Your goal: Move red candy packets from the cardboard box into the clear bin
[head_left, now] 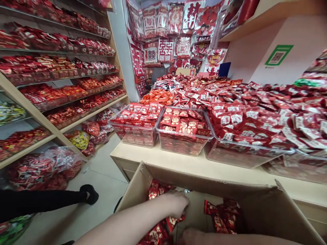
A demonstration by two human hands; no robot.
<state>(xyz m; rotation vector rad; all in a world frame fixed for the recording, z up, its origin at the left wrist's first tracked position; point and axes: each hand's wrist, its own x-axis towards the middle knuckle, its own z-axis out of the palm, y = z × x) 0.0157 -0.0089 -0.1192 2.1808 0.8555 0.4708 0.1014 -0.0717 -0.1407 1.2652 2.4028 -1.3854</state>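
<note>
My left hand (178, 203) reaches down into an open cardboard box (204, 177), its fingers curled. Red-wrapped candy packets (172, 222) lie right under and against it; what the fingers hold, if anything, is hidden. Low in the frame, my right hand (192, 235) is also inside the box, blurred and partly cut off, so its fingers do not show. More red packets (224, 216) are heaped on the box's right side, and others (154, 190) at its back left. Bare cardboard shows between these heaps.
Clear plastic bins (182, 144) of red packets line a pale counter (163, 154) behind the box. Shelves (84, 119) of packets stand at left, with filled bags (48, 166) on the floor. Another person's leg (46, 204) extends in at lower left.
</note>
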